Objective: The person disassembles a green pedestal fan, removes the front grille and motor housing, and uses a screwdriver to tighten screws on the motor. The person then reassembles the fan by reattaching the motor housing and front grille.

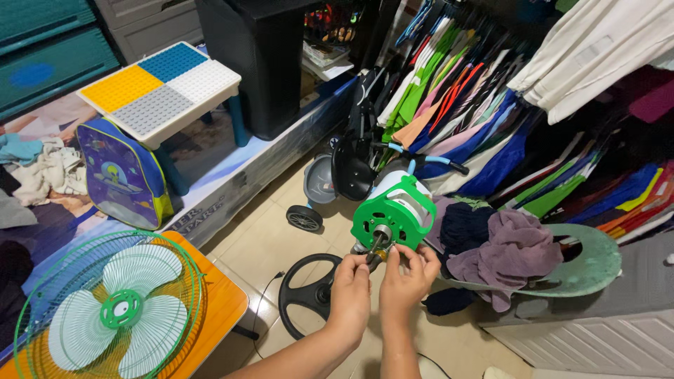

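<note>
A fan motor unit (pixel 393 210) with a green round front plate and a white housing points its metal shaft (pixel 380 243) toward me. My left hand (pixel 351 288) and my right hand (pixel 408 275) both pinch at the tip of that shaft, fingers closed around it. A small dark part sits between my fingertips; I cannot tell what it is. At the lower left, the green wire fan guard (pixel 105 309) with its pale blades (pixel 119 309) lies flat on an orange table (pixel 225 302).
A black steering wheel (pixel 305 295) lies on the tiled floor under my hands. A child's tricycle (pixel 344 175) stands behind. Piled clothes (pixel 505 253) sit on a pale green basin at right, hanging clothes above. A backpack (pixel 123 172) leans by a block-top table (pixel 161 88).
</note>
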